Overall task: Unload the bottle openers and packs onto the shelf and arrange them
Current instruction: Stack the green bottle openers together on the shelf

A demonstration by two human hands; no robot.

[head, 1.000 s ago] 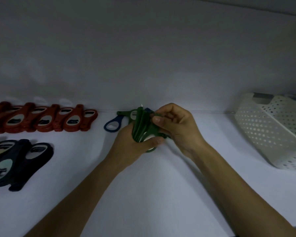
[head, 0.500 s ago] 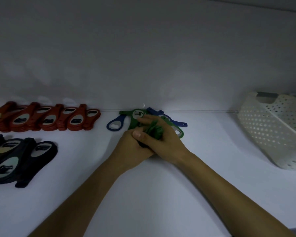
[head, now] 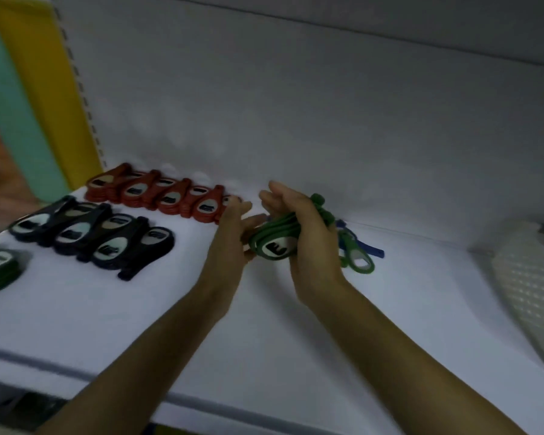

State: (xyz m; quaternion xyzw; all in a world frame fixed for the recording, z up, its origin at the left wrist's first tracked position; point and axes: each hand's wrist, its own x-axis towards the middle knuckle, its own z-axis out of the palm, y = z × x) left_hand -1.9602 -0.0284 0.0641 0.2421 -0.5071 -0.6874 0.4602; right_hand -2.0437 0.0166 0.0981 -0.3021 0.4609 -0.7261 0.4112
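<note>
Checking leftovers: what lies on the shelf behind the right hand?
Behind the right hand, a green opener and a blue one lie on the shelf. The hand and its green bundle hide anything else.

Green openers [head: 275, 238]; red row [head: 164, 196]; navy row [head: 98, 237]; white perforated basket [head: 528, 277]; white shelf [head: 139, 309].

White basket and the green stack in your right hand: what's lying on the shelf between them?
In the head view, a loose green opener and a blue one lie just right of the right hand; beyond them the shelf is bare up to the basket.
</note>
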